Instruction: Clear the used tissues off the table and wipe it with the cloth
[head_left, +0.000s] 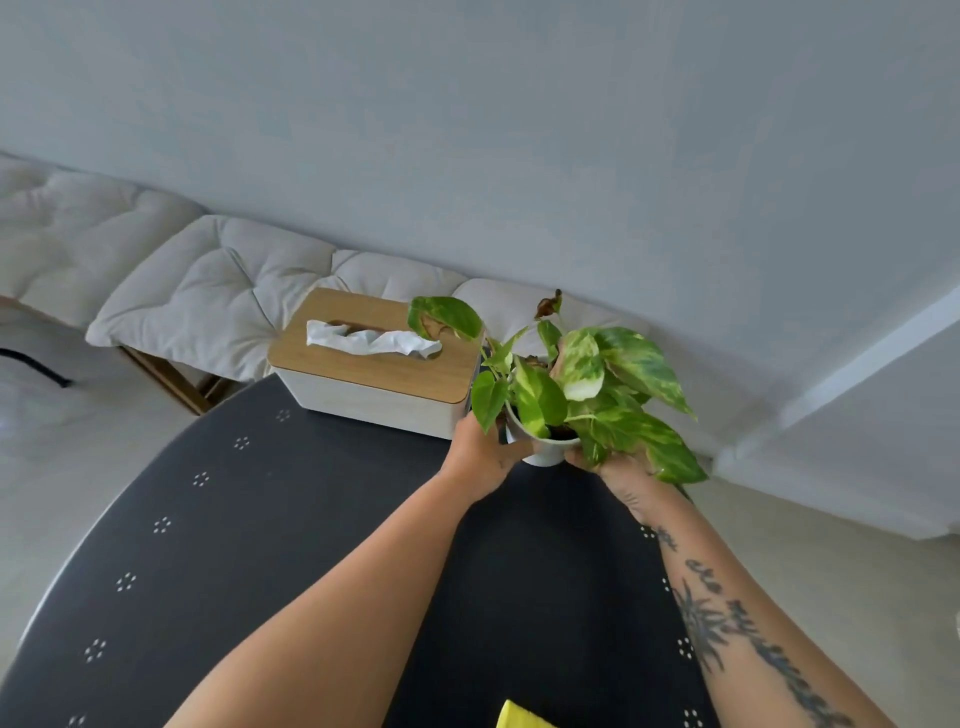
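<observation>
At the far left, a bench with pale tufted cushions runs along the wall behind the table. The round black table has small clusters of white dots around its rim. On its far edge sits a white tissue box with a wooden lid, and a white tissue lies pulled out across the slot.

Just right of the box, both hands grip a small white pot holding a pothos plant with green and yellow variegated leaves, some browned at the edges. The left hand wraps its fingers around the pot's left side. The right hand, on a tattooed forearm, closes on the pot's right side, partly hidden under leaves. Whether the pot rests on the table or is lifted just off it cannot be told.

At the bottom edge, between the forearms, a corner of the yellow cloth lies on the table. No crumpled tissues show on the visible tabletop.
</observation>
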